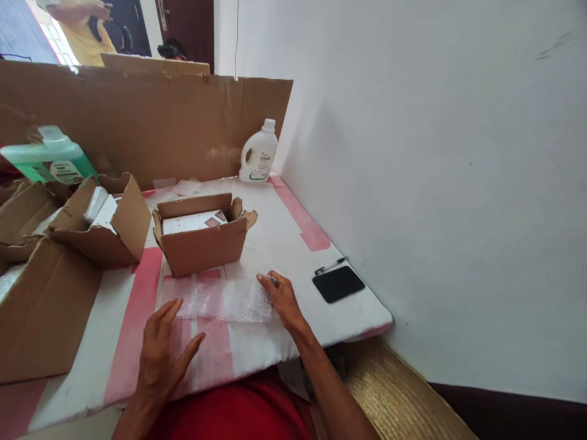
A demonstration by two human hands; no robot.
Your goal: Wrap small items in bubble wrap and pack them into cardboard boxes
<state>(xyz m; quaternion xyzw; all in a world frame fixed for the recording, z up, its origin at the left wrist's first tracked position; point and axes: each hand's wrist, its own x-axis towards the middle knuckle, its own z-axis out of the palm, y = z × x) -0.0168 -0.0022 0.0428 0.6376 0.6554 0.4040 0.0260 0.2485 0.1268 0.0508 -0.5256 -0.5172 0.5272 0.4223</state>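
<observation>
A strip of clear bubble wrap (224, 300) lies across the near part of the table, over a pink stripe of the cloth. My right hand (285, 299) pinches its right end, with thumb and fingers closed on the plastic. At the left end is my left hand (162, 351), its fingers spread and the fingertips at the wrap's edge. Just behind the wrap stands an open cardboard box (206, 249). Inside that box sits a white carton (190, 222) with brown shapes printed on one end.
More open cardboard boxes (50, 311) crowd the left side. A green liquid bottle (59, 162) and a white jug (260, 156) stand before a cardboard panel (183, 122). A black phone-like slab (338, 283) and a pen (331, 266) lie near the wall. A person (87, 27) stands beyond.
</observation>
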